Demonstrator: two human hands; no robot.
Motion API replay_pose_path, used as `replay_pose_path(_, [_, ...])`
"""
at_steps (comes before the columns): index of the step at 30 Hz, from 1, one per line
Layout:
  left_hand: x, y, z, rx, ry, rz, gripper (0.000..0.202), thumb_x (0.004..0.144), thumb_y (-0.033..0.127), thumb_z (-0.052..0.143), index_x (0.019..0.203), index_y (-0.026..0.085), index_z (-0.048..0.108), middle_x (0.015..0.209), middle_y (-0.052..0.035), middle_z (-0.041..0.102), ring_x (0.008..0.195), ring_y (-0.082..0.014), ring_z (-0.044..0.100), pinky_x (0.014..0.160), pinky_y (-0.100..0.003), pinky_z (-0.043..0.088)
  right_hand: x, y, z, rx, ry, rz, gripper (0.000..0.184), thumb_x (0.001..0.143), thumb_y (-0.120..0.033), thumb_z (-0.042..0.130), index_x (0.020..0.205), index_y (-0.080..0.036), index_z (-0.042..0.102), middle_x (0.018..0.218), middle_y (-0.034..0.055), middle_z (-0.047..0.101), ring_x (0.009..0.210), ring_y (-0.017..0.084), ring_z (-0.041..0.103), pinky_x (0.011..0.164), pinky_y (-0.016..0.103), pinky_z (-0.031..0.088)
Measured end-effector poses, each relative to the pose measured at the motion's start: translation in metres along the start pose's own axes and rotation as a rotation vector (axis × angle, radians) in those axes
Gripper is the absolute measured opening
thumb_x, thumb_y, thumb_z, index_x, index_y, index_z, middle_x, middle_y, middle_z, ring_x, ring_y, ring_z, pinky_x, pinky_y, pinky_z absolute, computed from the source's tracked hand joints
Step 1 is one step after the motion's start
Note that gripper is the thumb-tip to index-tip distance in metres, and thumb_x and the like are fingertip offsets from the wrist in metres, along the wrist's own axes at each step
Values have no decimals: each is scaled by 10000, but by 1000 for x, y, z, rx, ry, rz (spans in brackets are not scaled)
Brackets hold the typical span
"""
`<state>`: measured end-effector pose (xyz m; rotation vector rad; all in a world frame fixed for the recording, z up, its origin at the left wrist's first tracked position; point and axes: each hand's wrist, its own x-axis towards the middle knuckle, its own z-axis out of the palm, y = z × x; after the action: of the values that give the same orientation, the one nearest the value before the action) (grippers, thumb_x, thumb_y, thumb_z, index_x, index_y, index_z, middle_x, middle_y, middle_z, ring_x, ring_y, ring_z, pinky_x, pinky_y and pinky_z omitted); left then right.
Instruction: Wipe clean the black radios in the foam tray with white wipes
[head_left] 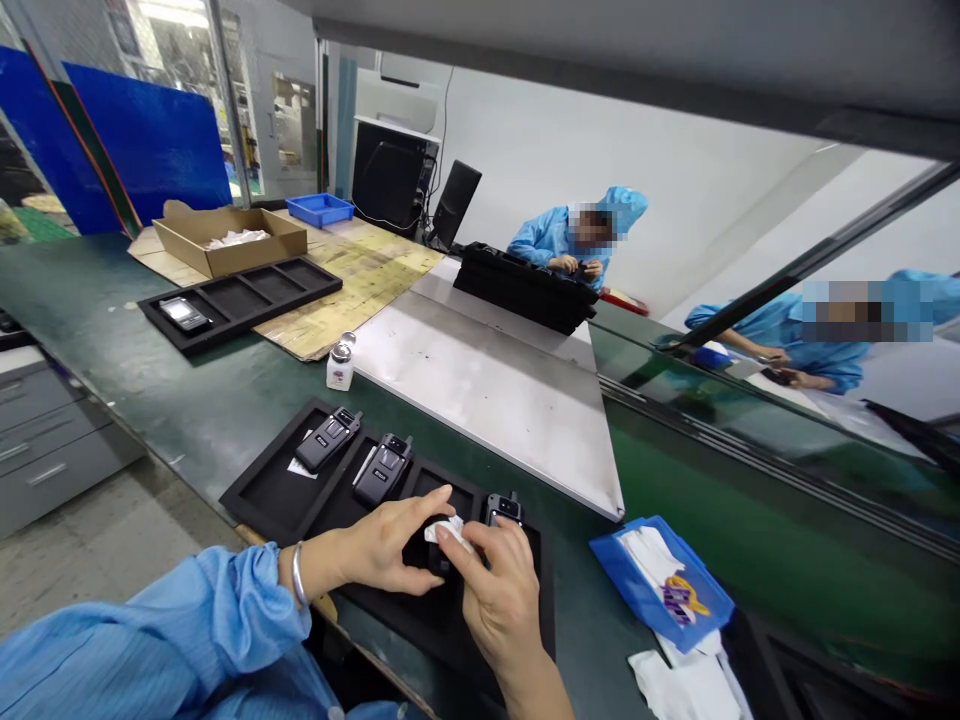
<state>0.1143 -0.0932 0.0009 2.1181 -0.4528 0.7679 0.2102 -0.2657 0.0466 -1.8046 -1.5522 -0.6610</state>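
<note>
My left hand [390, 545], a metal bangle on its wrist, curls its thumb and fingers around a dark handheld device [441, 560], mostly hidden by my hands. A crumpled white wipe [444, 530] is pinched in my right hand [499, 580] against that device. Below both hands lies a black foam tray [255, 490] with compartments. Two black handheld radios, one at the left [328, 440] and one in the middle [384, 470], rest in it. Another radio [504, 508] shows partly behind my right fingers.
A white pump bottle [340, 370] stands beyond the tray. At right sits a blue bin [660, 580] with white wipes. Another foam tray [240, 300], holding one device, and a cardboard box [232, 245] are at far left. Two co-workers in blue work across the bench.
</note>
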Motion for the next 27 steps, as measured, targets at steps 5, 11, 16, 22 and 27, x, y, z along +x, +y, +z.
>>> replay_pose_path(5, [2, -2, 1, -17, 14, 19, 1012, 794, 292, 726, 1562, 170, 78, 1360, -210, 555, 1224, -285, 591, 1001, -435, 533, 4, 13, -17, 100, -127, -43, 349, 910, -10, 492, 1054, -250, 701, 900, 12, 603, 802, 111, 527, 877, 349, 421])
replay_pose_path(11, [7, -1, 2, -16, 18, -15, 1021, 777, 290, 722, 1563, 184, 79, 1322, -188, 586, 1180, -281, 620, 987, -426, 544, 9, 26, -22, -16, -15, 89, 325, 910, -52, 487, 1007, -265, 711, 932, 19, 610, 821, 130, 549, 903, 394, 434])
replay_pose_path(16, [8, -1, 0, -2, 44, 9, 1000, 793, 290, 713, 1562, 165, 86, 1355, -204, 563, 1219, -292, 599, 1007, -424, 533, 15, 16, -3, 15, -16, 85, 358, 906, -34, 489, 1045, -281, 708, 928, 10, 617, 825, 120, 561, 955, 417, 413])
replay_pose_path(22, [11, -2, -2, -49, 19, -4, 1029, 797, 307, 726, 1563, 178, 50, 1342, -198, 574, 1172, -279, 629, 961, -410, 560, 14, 13, -5, 36, -70, -22, 344, 881, 12, 528, 1029, -241, 708, 897, 7, 626, 798, 106, 534, 981, 420, 380])
replay_pose_path(27, [8, -4, -2, -40, 40, -45, 1020, 773, 292, 730, 1561, 159, 96, 1311, -192, 596, 1156, -276, 635, 982, -412, 546, 7, 31, -21, -33, -111, -47, 321, 889, -3, 513, 964, -246, 710, 899, 8, 638, 800, 117, 528, 976, 410, 375])
